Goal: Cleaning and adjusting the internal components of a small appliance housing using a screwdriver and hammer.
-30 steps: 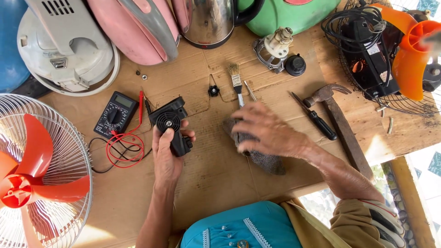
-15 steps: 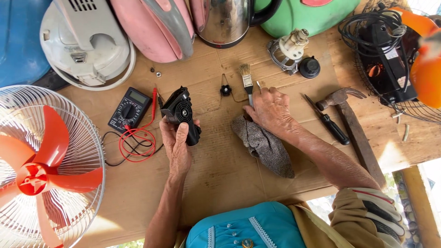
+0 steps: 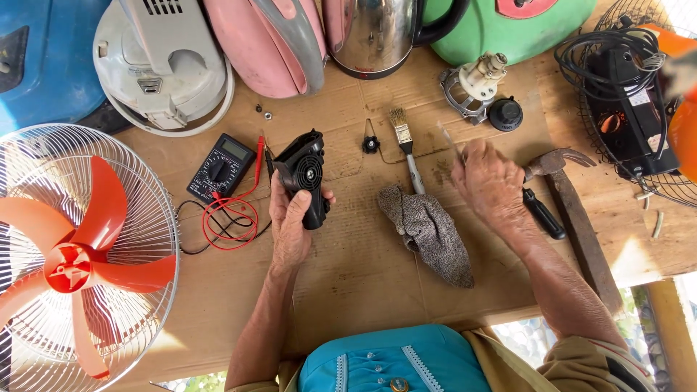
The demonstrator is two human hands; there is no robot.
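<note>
Item on my feed: black vented fan housing (image 3: 305, 178), gripped upright above the table (image 3: 348, 261) in my left hand (image 3: 290, 225), best kept steady with its grille toward me; right hand (image 3: 490, 181) released, palm down, fingers spread by the paintbrush (image 3: 404, 141) and speckled cloth (image 3: 428, 232).
</note>
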